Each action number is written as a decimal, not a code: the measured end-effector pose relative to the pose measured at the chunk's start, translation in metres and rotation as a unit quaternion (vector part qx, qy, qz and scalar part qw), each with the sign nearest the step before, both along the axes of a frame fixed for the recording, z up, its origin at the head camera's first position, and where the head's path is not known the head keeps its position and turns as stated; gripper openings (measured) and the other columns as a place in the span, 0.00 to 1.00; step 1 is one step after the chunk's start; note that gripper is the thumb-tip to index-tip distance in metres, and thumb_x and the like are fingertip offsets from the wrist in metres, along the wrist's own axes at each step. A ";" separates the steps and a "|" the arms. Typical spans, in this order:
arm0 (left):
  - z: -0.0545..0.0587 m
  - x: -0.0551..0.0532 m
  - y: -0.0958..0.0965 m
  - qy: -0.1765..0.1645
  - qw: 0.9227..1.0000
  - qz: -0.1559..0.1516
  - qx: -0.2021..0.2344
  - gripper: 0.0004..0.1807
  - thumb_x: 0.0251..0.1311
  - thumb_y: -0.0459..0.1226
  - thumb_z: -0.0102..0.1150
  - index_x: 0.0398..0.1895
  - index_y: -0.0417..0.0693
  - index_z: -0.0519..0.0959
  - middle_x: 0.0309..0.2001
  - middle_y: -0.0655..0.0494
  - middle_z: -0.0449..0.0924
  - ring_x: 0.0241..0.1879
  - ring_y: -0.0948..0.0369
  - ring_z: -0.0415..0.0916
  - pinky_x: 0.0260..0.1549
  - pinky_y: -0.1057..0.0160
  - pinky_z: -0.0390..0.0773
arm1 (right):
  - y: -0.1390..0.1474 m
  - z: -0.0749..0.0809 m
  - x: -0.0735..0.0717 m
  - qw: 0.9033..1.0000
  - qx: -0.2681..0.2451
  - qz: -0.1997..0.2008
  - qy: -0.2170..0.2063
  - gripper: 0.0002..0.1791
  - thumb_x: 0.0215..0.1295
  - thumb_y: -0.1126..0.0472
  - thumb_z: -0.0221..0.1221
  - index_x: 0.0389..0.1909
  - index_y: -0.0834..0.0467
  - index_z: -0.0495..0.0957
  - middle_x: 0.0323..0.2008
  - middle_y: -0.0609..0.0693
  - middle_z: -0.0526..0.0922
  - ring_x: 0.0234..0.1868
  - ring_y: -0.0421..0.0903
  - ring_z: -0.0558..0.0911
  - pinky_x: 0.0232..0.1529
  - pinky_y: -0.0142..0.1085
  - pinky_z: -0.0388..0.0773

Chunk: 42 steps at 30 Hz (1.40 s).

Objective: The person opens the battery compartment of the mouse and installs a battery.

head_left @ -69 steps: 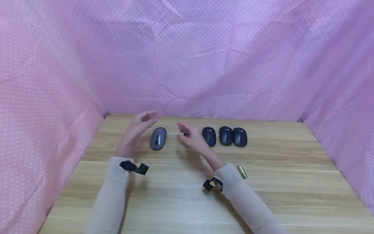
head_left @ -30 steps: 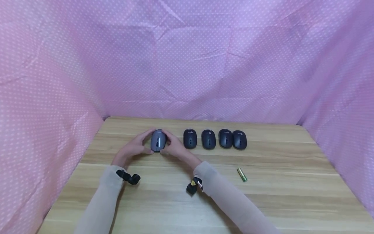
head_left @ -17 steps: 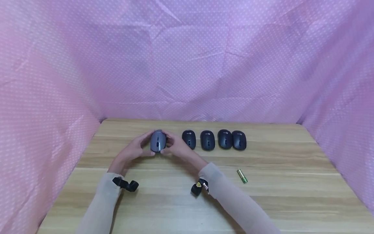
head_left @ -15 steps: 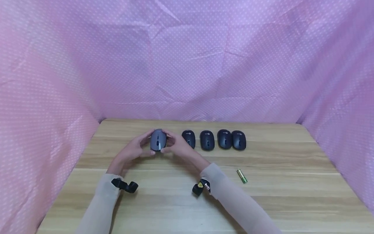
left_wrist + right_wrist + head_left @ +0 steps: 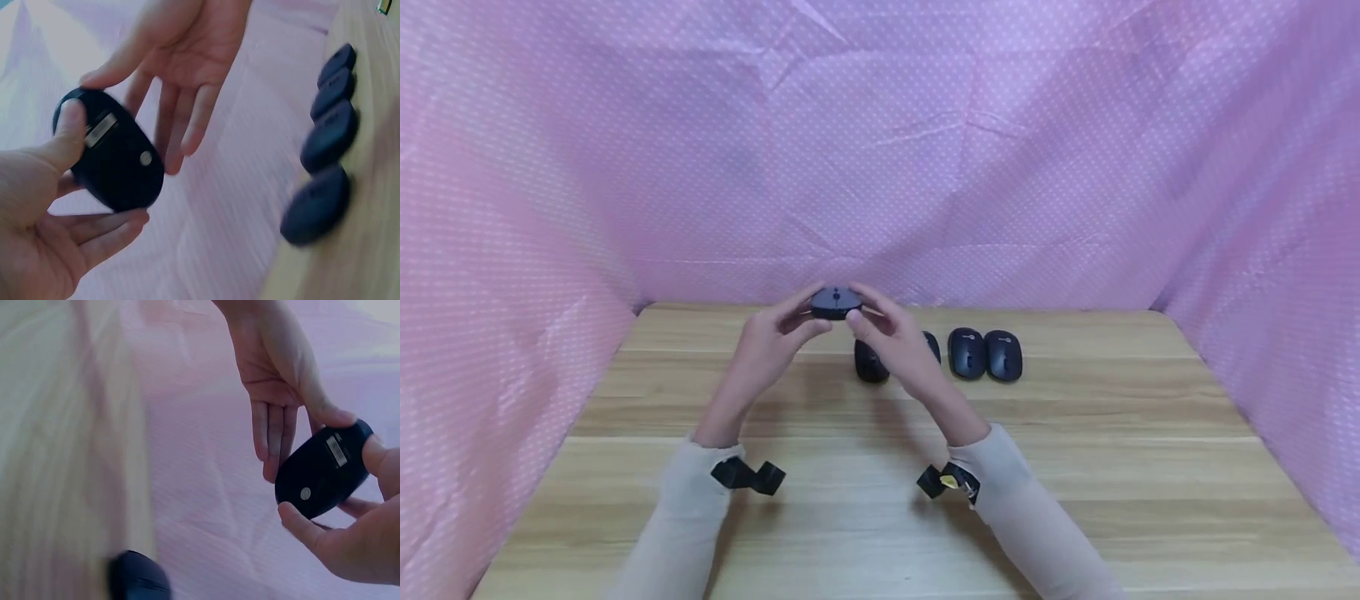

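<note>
A grey-topped computer mouse [image 5: 837,305] is held up off the table, between both hands. My left hand [image 5: 766,346] grips its left side with thumb and fingers. From the other side my right hand [image 5: 901,343] holds it the same way. In the left wrist view the dark underside of the mouse [image 5: 119,153] faces the camera, with a white label [image 5: 101,130] and a pale round spot [image 5: 145,158]. The right wrist view shows the same underside of the mouse [image 5: 322,472], thumbs at its upper end.
Several dark mice lie in a row on the wooden table [image 5: 842,533]; two right-hand ones, a mouse [image 5: 967,354] and its neighbour mouse [image 5: 1003,356], are side by side. My right hand partly covers another mouse [image 5: 871,362]. A battery [image 5: 384,6] shows at the left wrist view's corner.
Both hands came to the grey mouse, took hold of it and raised it from the table, slightly rightward. It now tilts with its front edge toward the head camera. The right sleeve hides the battery.
</note>
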<state>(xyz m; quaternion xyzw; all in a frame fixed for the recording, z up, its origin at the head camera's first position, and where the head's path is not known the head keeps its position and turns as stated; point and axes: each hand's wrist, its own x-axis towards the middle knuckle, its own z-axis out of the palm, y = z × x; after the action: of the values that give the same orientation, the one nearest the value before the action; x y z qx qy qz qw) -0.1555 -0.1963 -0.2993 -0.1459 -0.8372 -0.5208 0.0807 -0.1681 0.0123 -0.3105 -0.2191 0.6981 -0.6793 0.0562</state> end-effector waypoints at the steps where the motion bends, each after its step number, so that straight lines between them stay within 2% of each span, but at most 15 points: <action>1: 0.003 -0.001 0.008 0.011 1.000 0.009 0.003 0.28 0.66 0.40 0.66 0.70 0.58 0.75 0.59 0.45 0.84 0.55 0.53 0.84 0.53 0.65 0.85 | 0.003 0.003 0.001 1.000 -0.011 -0.014 0.001 0.26 0.79 0.59 0.53 0.74 0.56 0.67 0.72 0.59 0.69 0.69 0.57 0.75 0.66 0.49 0.79; 3: 0.007 -0.002 0.022 0.031 0.999 0.024 0.005 0.26 0.66 0.43 0.65 0.68 0.56 0.77 0.55 0.46 0.86 0.53 0.54 0.86 0.53 0.60 0.86 | 0.008 0.009 0.003 0.999 -0.033 -0.037 0.004 0.27 0.78 0.53 0.55 0.73 0.57 0.68 0.68 0.62 0.71 0.67 0.59 0.78 0.64 0.53 0.80; 5: 0.010 -0.003 0.035 0.044 0.999 0.029 0.010 0.25 0.66 0.46 0.64 0.66 0.55 0.78 0.53 0.47 0.87 0.53 0.54 0.86 0.55 0.55 0.85 | 0.014 0.012 0.005 0.997 -0.046 -0.055 0.005 0.29 0.77 0.49 0.55 0.72 0.58 0.69 0.65 0.63 0.72 0.64 0.60 0.79 0.63 0.52 0.81; 7: 0.012 -0.004 0.045 0.056 0.998 0.028 0.005 0.24 0.67 0.48 0.62 0.65 0.55 0.80 0.53 0.49 0.88 0.53 0.56 0.86 0.56 0.54 0.85 | 0.020 0.015 0.007 0.996 -0.049 -0.073 0.003 0.30 0.75 0.47 0.55 0.71 0.58 0.70 0.63 0.63 0.74 0.62 0.59 0.80 0.62 0.52 0.82; 8: 0.012 -0.004 0.050 0.064 0.998 0.026 0.002 0.23 0.68 0.49 0.61 0.63 0.55 0.81 0.52 0.50 0.88 0.53 0.56 0.86 0.55 0.54 0.86 | 0.023 0.015 0.007 0.996 -0.048 -0.080 0.009 0.30 0.75 0.46 0.55 0.71 0.58 0.70 0.62 0.63 0.75 0.62 0.58 0.80 0.62 0.50 0.83; 10: 0.015 -0.005 0.057 0.075 0.997 0.023 -0.004 0.20 0.69 0.50 0.59 0.61 0.57 0.82 0.50 0.53 0.89 0.51 0.59 0.86 0.53 0.55 0.87 | 0.028 0.017 0.008 0.994 -0.045 -0.096 0.013 0.25 0.77 0.52 0.54 0.70 0.57 0.71 0.61 0.62 0.76 0.61 0.57 0.80 0.61 0.47 0.84; 12: 0.017 -0.006 0.062 0.080 0.996 0.024 -0.011 0.19 0.70 0.51 0.58 0.59 0.58 0.83 0.45 0.54 0.89 0.45 0.61 0.86 0.47 0.57 0.87 | 0.032 0.020 0.009 0.992 -0.042 -0.115 0.016 0.22 0.78 0.56 0.54 0.69 0.56 0.73 0.59 0.62 0.78 0.60 0.57 0.81 0.60 0.48 0.84; 16: 0.021 -0.004 0.064 0.057 0.998 0.028 0.002 0.19 0.71 0.52 0.58 0.58 0.54 0.83 0.40 0.52 0.89 0.38 0.58 0.85 0.39 0.60 0.87 | 0.033 0.022 0.010 0.990 -0.034 -0.138 0.014 0.20 0.78 0.58 0.56 0.67 0.56 0.75 0.56 0.62 0.80 0.56 0.57 0.81 0.55 0.47 0.87; 22: 0.025 0.000 0.060 0.006 0.998 0.006 0.061 0.20 0.72 0.50 0.59 0.59 0.51 0.83 0.42 0.46 0.90 0.37 0.49 0.88 0.38 0.60 0.90 | 0.033 0.026 0.014 0.989 -0.027 -0.146 0.010 0.19 0.77 0.59 0.56 0.65 0.57 0.77 0.50 0.62 0.81 0.42 0.47 0.83 0.45 0.43 0.89; 25: 0.027 0.000 0.059 -0.003 0.998 0.012 0.066 0.22 0.71 0.53 0.59 0.59 0.53 0.84 0.41 0.48 0.90 0.35 0.52 0.88 0.37 0.57 0.90 | 0.033 0.027 0.015 0.989 -0.031 -0.141 0.001 0.20 0.78 0.59 0.55 0.67 0.57 0.76 0.50 0.62 0.81 0.38 0.49 0.82 0.41 0.42 0.90; 30: 0.027 -0.003 0.060 0.000 0.996 0.025 0.081 0.21 0.69 0.52 0.62 0.58 0.52 0.85 0.46 0.50 0.90 0.38 0.59 0.88 0.38 0.56 0.90 | 0.033 0.028 0.015 0.990 -0.021 -0.141 -0.006 0.21 0.79 0.56 0.53 0.68 0.55 0.75 0.52 0.61 0.82 0.40 0.56 0.81 0.38 0.41 0.90; 33: 0.027 -0.004 0.061 -0.009 0.992 0.020 0.123 0.20 0.68 0.49 0.65 0.57 0.49 0.85 0.50 0.50 0.89 0.42 0.60 0.88 0.41 0.57 0.90 | 0.033 0.028 0.014 0.989 -0.012 -0.146 -0.002 0.20 0.79 0.56 0.54 0.67 0.55 0.76 0.51 0.61 0.83 0.40 0.54 0.82 0.37 0.40 0.90; 36: 0.026 -0.006 0.063 -0.027 0.983 0.007 0.182 0.19 0.67 0.45 0.67 0.57 0.45 0.85 0.51 0.47 0.88 0.43 0.62 0.88 0.44 0.57 0.90 | 0.033 0.027 0.013 0.989 -0.006 -0.148 0.003 0.20 0.79 0.55 0.54 0.66 0.55 0.77 0.51 0.62 0.83 0.39 0.51 0.82 0.37 0.40 0.90; 39: 0.025 -0.006 0.064 -0.042 0.974 -0.003 0.223 0.19 0.67 0.41 0.67 0.57 0.41 0.84 0.50 0.40 0.88 0.39 0.62 0.89 0.43 0.56 0.90 | 0.033 0.025 0.012 0.990 -0.008 -0.142 0.001 0.19 0.79 0.55 0.53 0.65 0.56 0.77 0.52 0.62 0.83 0.41 0.49 0.83 0.36 0.44 0.91; 42: 0.023 -0.007 0.065 -0.048 0.971 -0.006 0.236 0.19 0.68 0.38 0.65 0.58 0.39 0.82 0.48 0.36 0.86 0.34 0.62 0.89 0.40 0.53 0.90 | 0.032 0.023 0.012 0.992 -0.014 -0.127 -0.006 0.19 0.80 0.56 0.53 0.66 0.56 0.75 0.52 0.62 0.81 0.41 0.51 0.85 0.34 0.48 0.91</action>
<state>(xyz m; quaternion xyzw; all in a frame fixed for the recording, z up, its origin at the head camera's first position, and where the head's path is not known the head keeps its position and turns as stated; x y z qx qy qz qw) -0.1620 -0.1309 -0.2759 -0.1024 -0.6927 -0.7105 0.0698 -0.1563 0.0442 -0.2873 -0.1249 0.7104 -0.6920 -0.0294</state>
